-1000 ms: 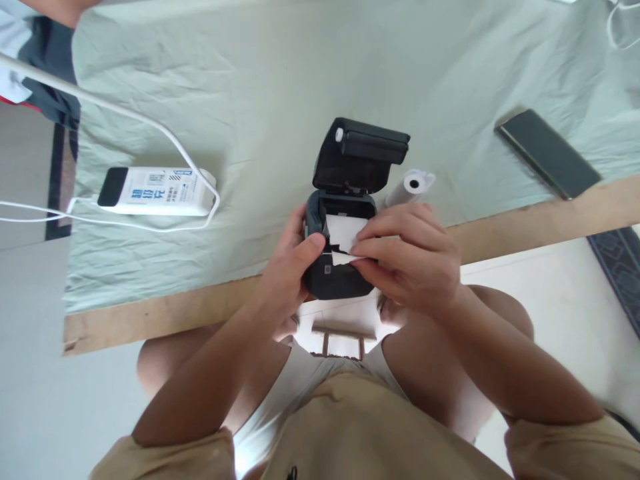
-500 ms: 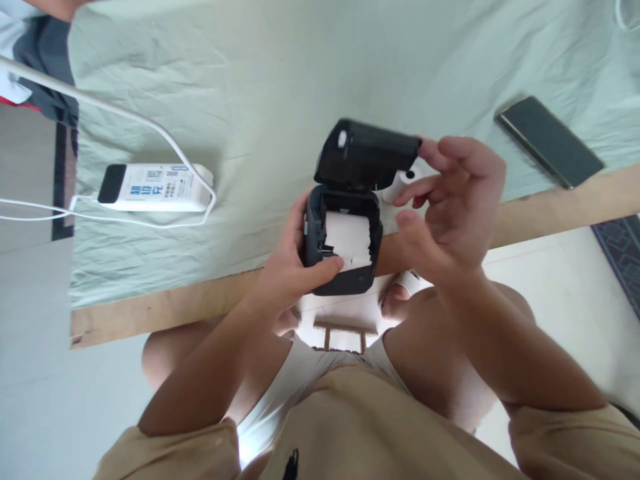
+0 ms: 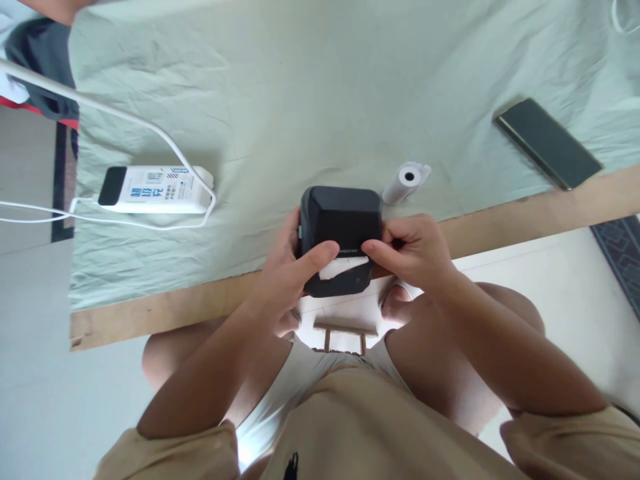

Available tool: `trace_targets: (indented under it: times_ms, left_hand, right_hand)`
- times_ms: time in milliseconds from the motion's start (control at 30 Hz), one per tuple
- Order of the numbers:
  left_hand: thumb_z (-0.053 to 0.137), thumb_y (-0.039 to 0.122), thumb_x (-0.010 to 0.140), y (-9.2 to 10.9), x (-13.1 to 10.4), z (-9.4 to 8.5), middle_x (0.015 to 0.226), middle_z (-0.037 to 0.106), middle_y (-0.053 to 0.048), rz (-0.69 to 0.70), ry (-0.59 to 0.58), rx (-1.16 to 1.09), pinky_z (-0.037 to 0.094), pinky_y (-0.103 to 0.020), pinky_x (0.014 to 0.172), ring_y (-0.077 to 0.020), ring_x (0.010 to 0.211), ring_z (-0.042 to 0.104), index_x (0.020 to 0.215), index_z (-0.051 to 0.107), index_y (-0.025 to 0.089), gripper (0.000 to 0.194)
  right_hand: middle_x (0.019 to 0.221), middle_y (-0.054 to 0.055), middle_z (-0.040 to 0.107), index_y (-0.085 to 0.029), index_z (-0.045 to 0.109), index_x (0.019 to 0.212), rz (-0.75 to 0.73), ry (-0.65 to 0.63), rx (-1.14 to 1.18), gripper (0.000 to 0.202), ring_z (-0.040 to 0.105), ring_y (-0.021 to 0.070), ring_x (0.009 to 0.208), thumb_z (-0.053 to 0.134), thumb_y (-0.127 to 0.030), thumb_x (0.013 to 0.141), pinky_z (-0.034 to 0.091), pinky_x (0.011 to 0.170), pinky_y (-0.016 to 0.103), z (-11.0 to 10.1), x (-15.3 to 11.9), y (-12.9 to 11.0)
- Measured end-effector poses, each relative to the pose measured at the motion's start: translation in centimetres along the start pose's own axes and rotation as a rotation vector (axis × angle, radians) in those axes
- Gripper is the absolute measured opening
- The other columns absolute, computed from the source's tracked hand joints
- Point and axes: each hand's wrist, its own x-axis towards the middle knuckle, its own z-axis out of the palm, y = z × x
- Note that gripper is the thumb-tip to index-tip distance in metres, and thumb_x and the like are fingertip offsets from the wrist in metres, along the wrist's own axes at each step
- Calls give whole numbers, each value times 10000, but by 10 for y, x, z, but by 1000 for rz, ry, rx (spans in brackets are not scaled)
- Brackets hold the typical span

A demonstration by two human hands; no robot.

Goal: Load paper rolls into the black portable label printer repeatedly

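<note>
Between my two hands is a small black label printer (image 3: 345, 217), held above the table's front edge with its lid down. A torn end of white paper (image 3: 343, 267) sticks out under the lid's near edge. My left hand (image 3: 296, 260) wraps the printer's left side, thumb on the lid near the paper. My right hand (image 3: 411, 250) grips the right side, its thumb pressing the lid's near right corner and its other fingers curled at the side. Just beyond my right hand a roll of white paper (image 3: 397, 187) rests on the cloth.
A pale green cloth (image 3: 280, 87) covers the table, whose bare wooden edge (image 3: 165, 310) faces me. At left lies a white power bank (image 3: 163, 189) with a white cable (image 3: 125, 115). A dark phone (image 3: 550, 143) lies at right. Part of another person's arm (image 3: 60, 9) shows at top left.
The printer's lid has swung down from upright, covering the paper inside. My right hand has moved in from the raised lid's right side to grip the printer. My left hand stays on the printer.
</note>
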Motion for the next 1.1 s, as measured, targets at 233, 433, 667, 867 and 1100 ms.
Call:
trace_targets:
  times_ms: [233, 433, 667, 867, 1100]
  left_hand:
    - [845, 411, 742, -3, 4, 0, 940, 740, -52, 54, 30, 17, 580, -270, 595, -202, 759, 710, 1221, 632, 217, 559]
    - [849, 379, 746, -1, 4, 1, 893, 724, -34, 11, 48, -18, 568, -249, 584, -184, 735, 694, 1208, 633, 216, 535]
    - [841, 340, 762, 4, 1, 3, 809, 665, 13, -39, 53, -28, 527, -194, 537, -122, 645, 638, 1211, 646, 229, 502]
    - [828, 333, 780, 10, -6, 6, 746, 627, 23, -127, 97, -18, 452, -184, 448, -113, 567, 596, 1243, 632, 249, 510]
    - [831, 361, 771, 7, -3, 4, 741, 637, 14, -78, 82, -6, 486, -200, 476, -132, 593, 628, 1185, 645, 226, 473]
  right_hand:
    - [472, -62, 318, -203, 333, 539, -1, -37, 46, 523, 257, 41, 461, 681, -442, 847, 175, 411, 205, 0, 1, 5]
    - [482, -49, 391, -201, 378, 580, -41, -19, -9, 500, 337, 52, 470, 616, -482, 918, 256, 426, 192, -1, -4, 8]
    - [481, -60, 358, -202, 356, 576, -55, -20, -22, 493, 307, 46, 467, 617, -448, 915, 235, 425, 191, 0, -4, 5]
    - [473, -59, 364, -202, 352, 568, -57, -17, -24, 484, 302, 45, 463, 622, -422, 904, 235, 422, 190, 0, -2, 5]
    - [475, -58, 366, -207, 352, 578, -57, -22, -35, 475, 310, 52, 464, 622, -417, 907, 242, 421, 191, 0, -3, 4]
